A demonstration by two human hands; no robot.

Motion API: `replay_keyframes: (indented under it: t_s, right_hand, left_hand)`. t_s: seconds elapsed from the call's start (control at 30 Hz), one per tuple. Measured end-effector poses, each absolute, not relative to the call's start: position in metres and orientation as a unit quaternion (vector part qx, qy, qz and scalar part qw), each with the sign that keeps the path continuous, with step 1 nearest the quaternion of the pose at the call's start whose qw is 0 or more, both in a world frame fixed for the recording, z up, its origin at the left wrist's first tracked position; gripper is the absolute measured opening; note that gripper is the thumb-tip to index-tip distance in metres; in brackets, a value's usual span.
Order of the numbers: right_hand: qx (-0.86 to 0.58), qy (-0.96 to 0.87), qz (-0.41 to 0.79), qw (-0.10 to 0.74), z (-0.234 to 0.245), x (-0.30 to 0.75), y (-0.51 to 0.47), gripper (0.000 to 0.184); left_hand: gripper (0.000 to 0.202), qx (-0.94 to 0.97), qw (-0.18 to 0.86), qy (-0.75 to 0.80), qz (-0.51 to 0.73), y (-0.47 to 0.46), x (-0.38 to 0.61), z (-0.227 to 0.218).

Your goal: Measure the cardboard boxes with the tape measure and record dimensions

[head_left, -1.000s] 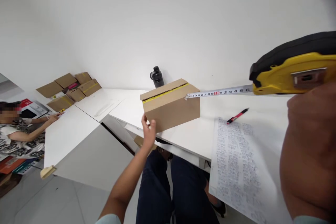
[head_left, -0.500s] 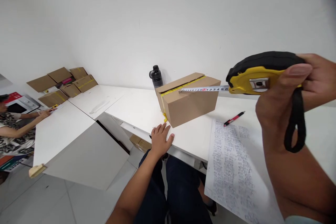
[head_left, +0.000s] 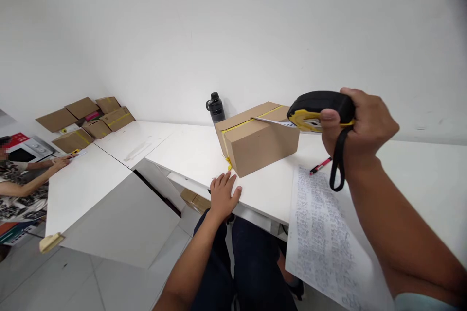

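My right hand [head_left: 365, 124] is closed around a yellow and black tape measure [head_left: 321, 107], raised above the white table. Its metal blade [head_left: 273, 121] sticks out to the left, over the top of a brown cardboard box [head_left: 264, 148]. Whether the blade touches the box I cannot tell. Yellow tape runs along the box's top seam and hangs loose at its near left corner. A black wrist strap [head_left: 338, 163] dangles from the tape measure. My left hand [head_left: 223, 194] lies flat on the table edge with fingers spread, just in front of the box.
A handwritten sheet [head_left: 321, 233] and a red and black pen [head_left: 320, 166] lie at the right. Behind the box stands a black bottle [head_left: 216, 107]. Several cardboard boxes [head_left: 97, 129] are piled at the far left, near another person [head_left: 22, 189] at the adjoining white table [head_left: 87, 180].
My right hand has moved away from me and left with the tape measure, toward the box. The blade's end has shifted back over the box top. My left hand stays put.
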State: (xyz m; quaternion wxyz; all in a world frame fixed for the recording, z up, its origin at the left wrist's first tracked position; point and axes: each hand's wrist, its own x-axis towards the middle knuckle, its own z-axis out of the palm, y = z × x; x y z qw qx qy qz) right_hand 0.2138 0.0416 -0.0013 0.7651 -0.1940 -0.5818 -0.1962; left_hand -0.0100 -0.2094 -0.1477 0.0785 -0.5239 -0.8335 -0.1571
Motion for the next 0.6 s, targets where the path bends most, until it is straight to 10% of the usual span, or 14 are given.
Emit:
replay_keyframes:
  t_s: [0.6]
  right_hand:
    - [-0.167, -0.573, -0.146, 0.789, -0.0063, 0.2138, 0.0427, 0.052]
  left_hand:
    - [0.046, -0.516, 0.059, -0.841, -0.153, -0.2087, -0.0085, -0.1428]
